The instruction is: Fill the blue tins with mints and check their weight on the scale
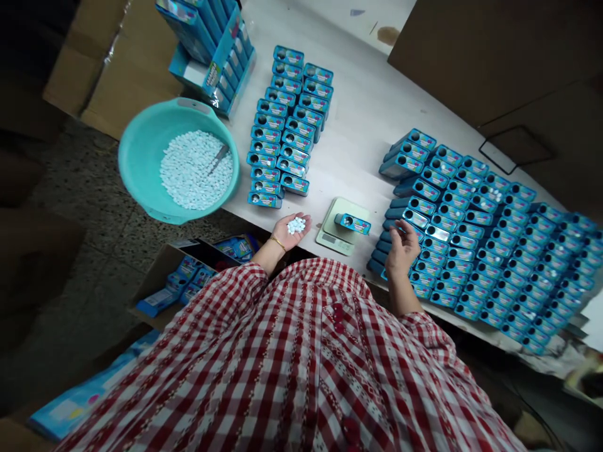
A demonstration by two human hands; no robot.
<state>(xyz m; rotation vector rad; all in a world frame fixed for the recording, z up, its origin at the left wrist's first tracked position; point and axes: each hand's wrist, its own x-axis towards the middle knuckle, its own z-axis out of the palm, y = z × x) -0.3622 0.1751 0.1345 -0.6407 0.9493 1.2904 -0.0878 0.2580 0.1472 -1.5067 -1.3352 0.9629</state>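
My left hand is palm up, cupping a small heap of white candy pellets. Just right of it, a blue tin with a round dark opening sits on a pale digital kitchen scale. My right hand hovers at the left edge of the large group of blue tins, its fingers loosely bent and apart, with nothing visible in them. Beyond my left hand stand two columns of similar tins, openings up.
A turquoise basin holds many white pellets and a metal scoop. Behind it is a display box of blue packs. An open carton with blue packs sits below the table. Large brown cartons stand at the back right.
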